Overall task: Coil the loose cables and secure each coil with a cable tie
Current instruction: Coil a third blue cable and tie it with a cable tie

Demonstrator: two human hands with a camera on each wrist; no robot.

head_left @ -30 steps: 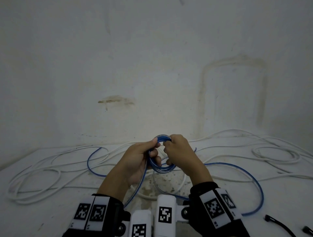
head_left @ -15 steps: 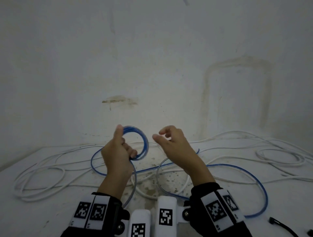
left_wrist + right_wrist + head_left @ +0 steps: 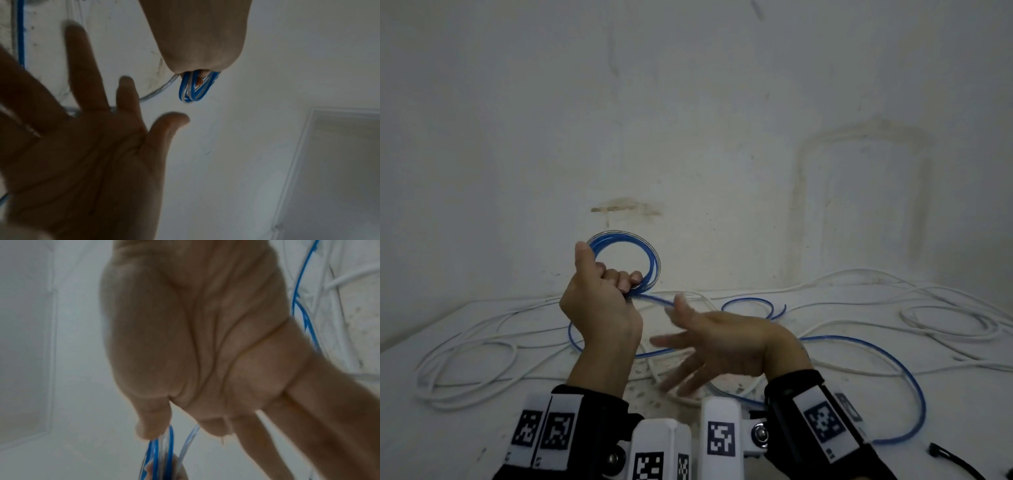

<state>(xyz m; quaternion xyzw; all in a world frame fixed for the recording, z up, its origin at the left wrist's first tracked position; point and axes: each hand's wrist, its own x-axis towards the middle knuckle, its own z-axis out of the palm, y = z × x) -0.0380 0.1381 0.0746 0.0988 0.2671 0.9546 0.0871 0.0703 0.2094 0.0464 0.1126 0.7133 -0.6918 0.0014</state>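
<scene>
Only the head view takes in the whole white tabletop [image 3: 465,442]: the left hand [image 3: 599,305] is raised above it with its fingers curled round a small coil of blue cable [image 3: 630,263], thumb up against the coil's left side, while the right hand [image 3: 722,342] hangs lower, just right of the coil, fingers spread and blurred, holding nothing. From the coil the uncoiled blue cable tail [image 3: 887,363] drops past the right hand and sweeps in a wide loop over the tabletop to the right of the coil. Loose white cables [image 3: 469,346] sprawl left of the coil, and more white cable [image 3: 948,322] lies looped far to its right. A black cable tie [image 3: 955,460] lies at the near right edge, well apart from the coil. The left wrist view shows what the head view hides: several blue and pale turns of the coil [image 3: 195,87] bunched together and emerging from under the gripping left hand [image 3: 197,35], with the open palm of the right hand [image 3: 78,155] beside them, not touching. The right wrist view, blurred, looks along the right hand's [image 3: 205,337] palm; the coil [image 3: 160,451] appears just beyond its thumb, pinched by a left fingertip at the bottom edge, and blue and white cables run over the tabletop [image 3: 362,318] at the upper right.
</scene>
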